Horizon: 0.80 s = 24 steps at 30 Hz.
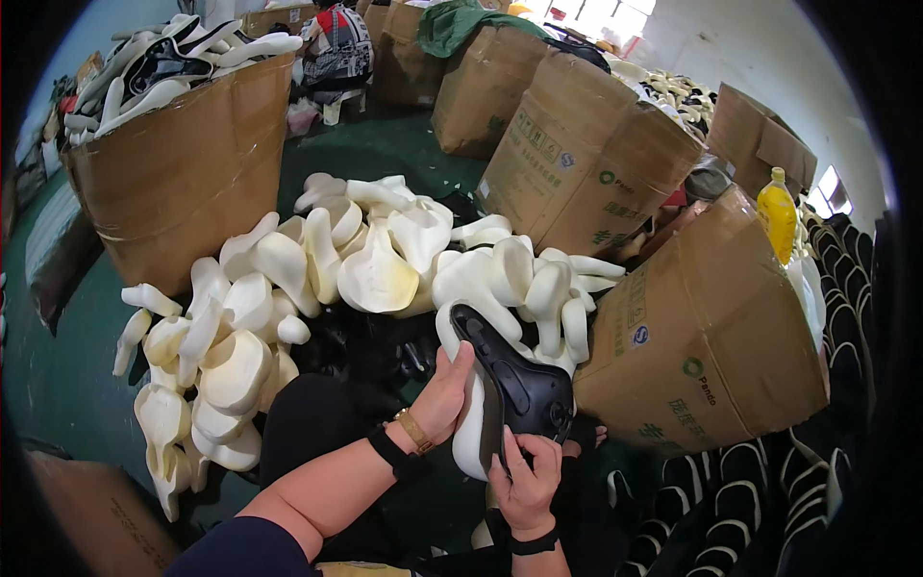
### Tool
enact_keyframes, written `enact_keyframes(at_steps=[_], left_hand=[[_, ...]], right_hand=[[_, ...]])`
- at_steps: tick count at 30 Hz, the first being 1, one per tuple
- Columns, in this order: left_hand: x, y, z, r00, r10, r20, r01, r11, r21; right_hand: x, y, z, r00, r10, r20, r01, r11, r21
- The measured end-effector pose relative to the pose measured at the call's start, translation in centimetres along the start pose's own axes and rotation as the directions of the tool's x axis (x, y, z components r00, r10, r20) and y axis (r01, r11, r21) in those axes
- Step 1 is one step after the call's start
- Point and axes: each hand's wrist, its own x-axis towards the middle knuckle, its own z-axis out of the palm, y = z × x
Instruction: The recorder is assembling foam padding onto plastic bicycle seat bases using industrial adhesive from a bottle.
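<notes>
In front of me a bicycle saddle is held up at a tilt, its black plastic base (524,385) facing me and its white foam pad (468,433) showing along the left side. My left hand (440,396) is closed on the foam side, thumb up and the other fingers mostly hidden. At the lower wide end, my right hand (532,481) pinches the edge where base and pad meet. Just beyond lies a heap of cream foam saddle pads (377,274). Some black saddle bases (351,346) lie between that heap and my knee.
A large cardboard box (192,159) filled with saddle parts stands at left. More cardboard boxes (707,327) line the right, with a yellow bottle (777,216) at one. Stacked black saddles with pale rims (726,500) sit lower right. Another person (336,53) sits at the back.
</notes>
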Motion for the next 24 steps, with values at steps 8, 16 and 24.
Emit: enact_keyframes(at_steps=[8, 16, 24], left_hand=[[-0.1, 0.1, -0.6, 1.000, 0.009, 0.001, -0.009, 1.000, -0.016], [-0.4, 0.5, 0.4, 0.965, -0.131, 0.226, 0.162, 0.979, -0.123], [-1.4, 1.2, 0.8, 0.979, -0.044, 0.201, 0.063, 0.994, -0.086]], right_hand=[[0.2, -0.8, 0.8, 1.000, -0.027, 0.002, 0.027, 1.000, 0.009], [0.9, -1.1, 0.1, 0.991, -0.131, 0.041, 0.132, 0.990, -0.038], [0.4, -1.8, 0.8, 0.988, -0.153, 0.016, 0.153, 0.988, 0.021]])
